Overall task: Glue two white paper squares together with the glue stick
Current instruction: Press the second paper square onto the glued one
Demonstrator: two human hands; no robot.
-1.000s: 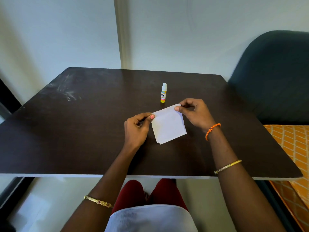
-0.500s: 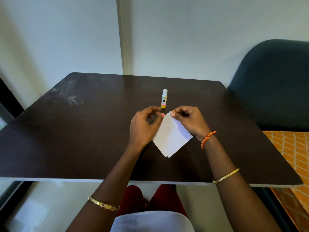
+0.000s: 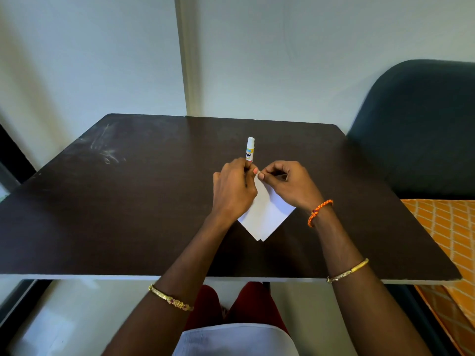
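A person seated at a dark bench [image 3: 128, 214] works two white paper squares [image 3: 267, 214], stacked and turned so that one corner points toward the body — a sliver of the lower sheet shows at that near tip. The squares lie flat on the bench, just in front of the glue stick [image 3: 250, 149], which stands upright and capped, its white cap above a yellow label.

The right hand [image 3: 288, 185] pinches the squares' far corner between thumb and forefinger, its other fingers curled. The left hand [image 3: 232, 191] lies over the left side of the squares, fingers curled, its thumb tip meeting that same far corner; its fingertips sit at the base of the glue stick, though whether they touch it cannot be told.

An orange braided band [image 3: 319, 211] circles the right wrist, with gold bangles further back on both forearms. To the right of the bench stand a dark upholstered chair [image 3: 424, 129] and an orange patterned cloth [image 3: 447, 227] — pale smudges mark the bench top to the left of the glue stick.
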